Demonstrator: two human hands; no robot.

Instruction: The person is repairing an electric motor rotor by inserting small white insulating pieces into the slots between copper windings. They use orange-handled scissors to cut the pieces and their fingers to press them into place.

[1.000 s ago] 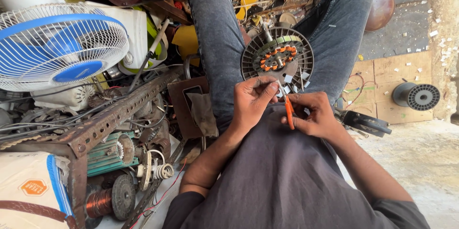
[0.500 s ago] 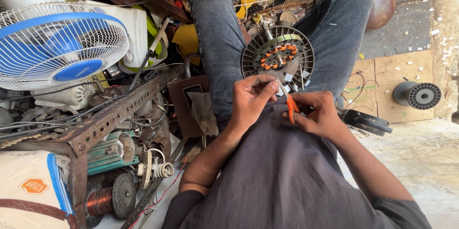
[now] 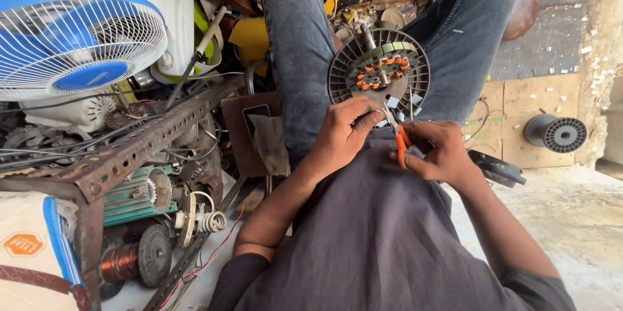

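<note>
A round grey fan-motor stator [image 3: 379,71] with orange-tipped copper coils rests upright between my jeans-clad knees. My left hand [image 3: 341,132] pinches its lower rim, fingers curled against the slotted edge. My right hand [image 3: 440,152] grips orange-handled pliers [image 3: 397,136], whose metal jaws point up at the stator's bottom edge, right beside my left fingertips. Small white paper slips poke out of the stator near the jaws. My dark shirt fills the lower middle.
A blue-and-white table fan [image 3: 78,41] stands at the left above a rusty perforated angle-iron rack [image 3: 130,152]. Below it lie a green motor [image 3: 136,194] and a copper wire spool [image 3: 126,260]. A grey spool [image 3: 557,132] sits at the right by wooden boards.
My right hand with the pliers has shifted slightly up toward the stator's rim. My left hand stays on the rim.
</note>
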